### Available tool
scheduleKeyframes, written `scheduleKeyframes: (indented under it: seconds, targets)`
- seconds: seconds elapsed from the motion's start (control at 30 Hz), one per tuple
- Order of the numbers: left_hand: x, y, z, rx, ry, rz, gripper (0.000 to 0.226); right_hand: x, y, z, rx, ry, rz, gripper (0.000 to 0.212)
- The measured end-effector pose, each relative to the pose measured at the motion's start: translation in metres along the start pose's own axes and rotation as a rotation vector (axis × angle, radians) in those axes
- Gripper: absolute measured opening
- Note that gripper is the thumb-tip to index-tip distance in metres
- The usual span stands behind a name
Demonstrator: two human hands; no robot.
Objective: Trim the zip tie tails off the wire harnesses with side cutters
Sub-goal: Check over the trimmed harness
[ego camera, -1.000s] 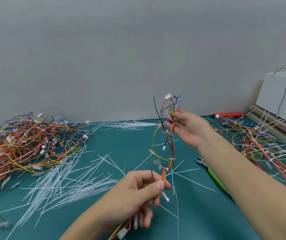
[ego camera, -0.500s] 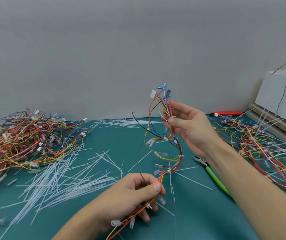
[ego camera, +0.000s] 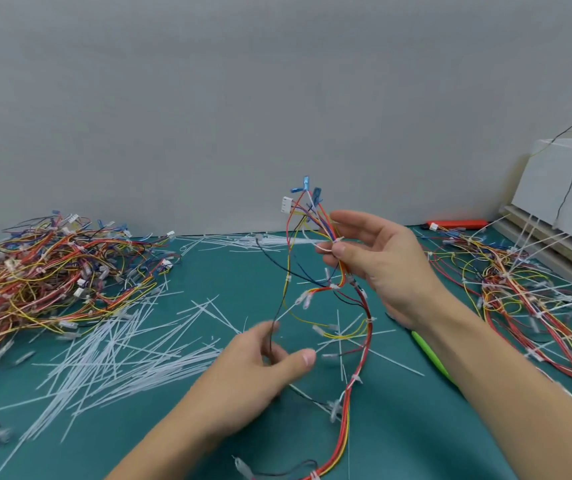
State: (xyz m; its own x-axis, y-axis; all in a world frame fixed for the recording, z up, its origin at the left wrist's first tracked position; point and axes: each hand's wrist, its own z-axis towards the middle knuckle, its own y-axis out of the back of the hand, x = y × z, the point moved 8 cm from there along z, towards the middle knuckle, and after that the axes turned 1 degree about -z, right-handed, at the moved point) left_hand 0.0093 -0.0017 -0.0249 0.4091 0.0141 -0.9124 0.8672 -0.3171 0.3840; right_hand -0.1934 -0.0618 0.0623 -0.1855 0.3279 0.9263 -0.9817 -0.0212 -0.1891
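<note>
I hold one wire harness (ego camera: 355, 375) of red, yellow and orange wires up over the green mat (ego camera: 208, 289). My right hand (ego camera: 384, 268) pinches it near its top, just below the blue terminals and the white connector (ego camera: 287, 204). The rest hangs down in a loose curve, with short zip tie tails sticking out. My left hand (ego camera: 260, 368) is lower and blurred, its thumb spread away from the fingers; a thin black wire (ego camera: 271, 336) runs past its fingertips. The side cutters (ego camera: 429, 355), with a green handle, lie on the mat, partly hidden under my right forearm.
A big tangle of harnesses (ego camera: 52, 271) covers the left of the mat, another pile (ego camera: 526, 299) with long uncut tails the right. Cut white tails (ego camera: 121, 348) are strewn between. A red tool (ego camera: 457, 223) lies by the wall, white boards (ego camera: 561, 195) at the far right.
My left hand has let go of the red bundle and opened; the harness now hangs free from my right hand, which has stayed at about the same height.
</note>
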Motion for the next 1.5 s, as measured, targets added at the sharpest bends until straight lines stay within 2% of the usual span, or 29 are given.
scheduleKeyframes:
  seconds: [0.03,0.07,0.1,0.17,0.23,0.3,0.4,0.6,0.73,0.77,0.83,0.87,0.93,1.0,1.07,1.13,1.2,1.33,1.43,1.5]
  targets:
    - [-0.001,0.008,0.001,-0.096,-0.004,-0.018,0.104,-0.002,0.000,-0.002,0.009,0.005,-0.052,0.042]
    - [-0.005,0.018,0.001,-0.205,-0.019,-0.022,0.114,-0.004,-0.002,-0.004,0.021,0.011,-0.110,0.042]
    - [-0.010,0.028,-0.001,-0.326,-0.075,-0.009,0.109,-0.006,-0.004,-0.005,0.036,0.012,-0.160,0.043]
    - [-0.029,0.050,-0.013,-0.578,-0.309,-0.012,0.065,-0.013,-0.010,-0.009,0.073,-0.007,-0.223,0.045]
    - [-0.041,0.061,-0.022,-0.670,-0.479,-0.098,0.028,-0.020,-0.018,-0.015,0.127,-0.033,-0.270,0.047]
    - [-0.040,0.051,-0.016,-0.543,-0.462,-0.249,0.016,-0.027,-0.026,-0.022,0.188,-0.052,-0.329,0.048]
    - [-0.022,0.012,0.001,-0.267,-0.215,-0.400,0.014,-0.036,-0.039,-0.036,0.294,-0.074,-0.388,0.049]
    - [0.005,-0.010,0.016,-0.094,0.031,-0.655,0.013,-0.041,-0.054,-0.057,0.443,-0.022,-0.686,0.062]
    - [0.006,-0.016,0.018,-0.002,0.053,-0.801,0.018,-0.027,-0.070,-0.067,0.565,0.197,-1.016,0.054]
    - [0.006,-0.016,0.019,0.011,0.063,-0.814,0.022,-0.019,-0.068,-0.067,0.537,0.229,-0.997,0.051]
    - [0.008,-0.014,0.020,0.017,0.091,-0.829,0.023,0.004,-0.047,-0.062,0.380,0.231,-0.851,0.043]
    - [0.010,-0.013,0.021,0.014,0.101,-0.850,0.020,0.014,-0.030,-0.058,0.293,0.224,-0.853,0.037]
    - [0.012,-0.013,0.022,-0.001,0.110,-0.911,0.014,0.025,0.014,-0.051,0.198,0.113,-1.138,0.033]
    - [0.013,-0.013,0.023,-0.014,0.099,-0.948,0.014,0.013,0.065,-0.059,0.231,-0.267,-1.555,0.064]
    - [0.013,-0.015,0.024,-0.017,0.085,-0.958,0.015,0.001,0.105,-0.083,0.283,-0.612,-1.777,0.094]
    - [0.012,-0.016,0.025,-0.020,0.076,-0.965,0.014,-0.008,0.120,-0.101,0.339,-0.725,-1.825,0.102]
    - [0.011,-0.016,0.025,-0.022,0.069,-0.974,0.013,-0.011,0.122,-0.104,0.311,-0.695,-1.799,0.096]
    - [0.010,-0.016,0.024,-0.032,0.068,-0.986,0.008,-0.010,0.113,-0.101,0.185,-0.553,-1.832,0.069]
    - [0.010,-0.015,0.023,-0.052,0.064,-0.986,0.008,-0.007,0.111,-0.100,0.022,-0.461,-1.751,0.064]
    - [0.010,-0.014,0.024,-0.068,0.059,-0.980,0.008,0.004,0.109,-0.098,-0.119,-0.312,-1.699,0.060]
